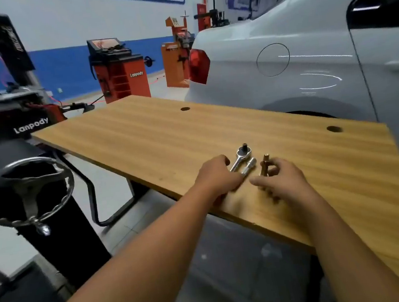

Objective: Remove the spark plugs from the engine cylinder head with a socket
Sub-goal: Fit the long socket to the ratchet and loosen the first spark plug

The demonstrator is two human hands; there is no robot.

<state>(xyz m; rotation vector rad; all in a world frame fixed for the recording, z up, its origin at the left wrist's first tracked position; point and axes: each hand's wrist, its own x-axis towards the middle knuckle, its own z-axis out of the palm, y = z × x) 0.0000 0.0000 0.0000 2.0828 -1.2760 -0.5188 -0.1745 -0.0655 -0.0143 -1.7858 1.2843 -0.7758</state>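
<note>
Head view: on the wooden surface (158, 140), the left hand (217, 174) grips the ratchet wrench (241, 157) by its handle. Just right lies a silver socket (249, 166). The right hand (281, 179) pinches a brass-coloured socket (264, 165), standing upright.

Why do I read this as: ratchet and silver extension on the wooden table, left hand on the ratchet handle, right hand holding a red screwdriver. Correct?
One error. The head view shows the right hand holding a short brass-coloured cylindrical piece, not a red screwdriver. The rest stands: ratchet and silver extension lie on the wooden table, left hand on the ratchet handle.
</note>
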